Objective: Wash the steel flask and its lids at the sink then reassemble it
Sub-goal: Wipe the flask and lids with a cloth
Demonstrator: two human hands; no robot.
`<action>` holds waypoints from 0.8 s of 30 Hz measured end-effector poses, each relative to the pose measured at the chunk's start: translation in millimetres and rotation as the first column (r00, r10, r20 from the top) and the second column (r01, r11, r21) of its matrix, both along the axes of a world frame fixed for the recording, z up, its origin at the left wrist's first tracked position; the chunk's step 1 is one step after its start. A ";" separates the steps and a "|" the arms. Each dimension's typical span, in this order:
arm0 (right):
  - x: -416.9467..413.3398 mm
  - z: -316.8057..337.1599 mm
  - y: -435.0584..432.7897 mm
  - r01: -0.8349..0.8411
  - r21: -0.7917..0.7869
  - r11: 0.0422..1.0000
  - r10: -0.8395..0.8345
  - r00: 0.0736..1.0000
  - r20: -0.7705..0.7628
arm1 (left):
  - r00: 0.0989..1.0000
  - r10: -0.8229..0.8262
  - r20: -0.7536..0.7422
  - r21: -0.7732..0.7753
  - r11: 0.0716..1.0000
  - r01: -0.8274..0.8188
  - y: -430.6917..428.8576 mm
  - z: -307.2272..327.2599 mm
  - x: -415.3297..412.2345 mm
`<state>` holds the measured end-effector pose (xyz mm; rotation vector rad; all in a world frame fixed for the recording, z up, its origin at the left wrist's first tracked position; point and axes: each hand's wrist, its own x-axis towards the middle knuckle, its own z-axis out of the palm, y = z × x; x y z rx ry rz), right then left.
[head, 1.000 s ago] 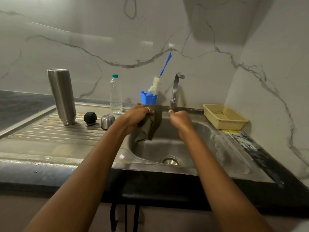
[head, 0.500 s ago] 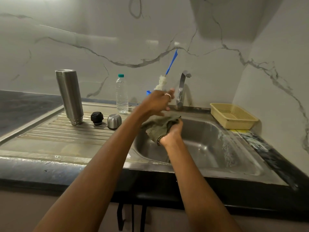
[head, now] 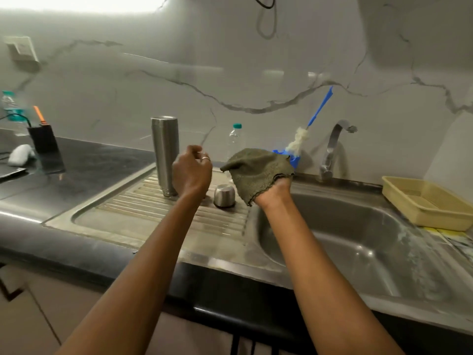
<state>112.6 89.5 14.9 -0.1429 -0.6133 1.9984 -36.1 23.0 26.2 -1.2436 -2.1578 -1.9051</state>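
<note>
Flask [head: 165,155] stands inverted on the drainboard [head: 143,216], steel lid [head: 224,195] beside it. Left hand [head: 192,172] hovers empty, fingers loosely curled, near the flask; right hand [head: 275,192] grips a cloth [head: 257,170]. Risk: a careless reach could topple the tall flask.

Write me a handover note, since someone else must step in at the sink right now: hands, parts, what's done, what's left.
Left hand: empty, fingers curled, raised in front of the flask.
Right hand: grip on a green cloth, held over the draining board.
Flask stands mouth-down on the board; steel cap sits beside it. The black stopper is hidden behind the left hand.
Done: looks rinsed, though I cannot confirm.
Left: wipe the parts, then reassemble.
</note>
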 end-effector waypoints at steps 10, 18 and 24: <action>-92.5 1.0 33.5 -0.160 0.044 0.986 0.160 0.987 -0.004 | 0.983 0.184 0.021 -0.186 0.967 -0.177 17.8 -3.6 -109.9; -98.7 -7.4 44.1 -0.149 0.003 0.989 0.149 0.989 0.017 | 0.976 -0.037 0.213 -0.090 0.994 0.057 60.3 -5.9 -137.5; -75.4 -11.9 44.4 -0.142 -0.014 0.990 0.142 0.990 -0.016 | 0.980 0.053 0.191 -0.053 0.998 -0.044 64.0 -4.7 -121.3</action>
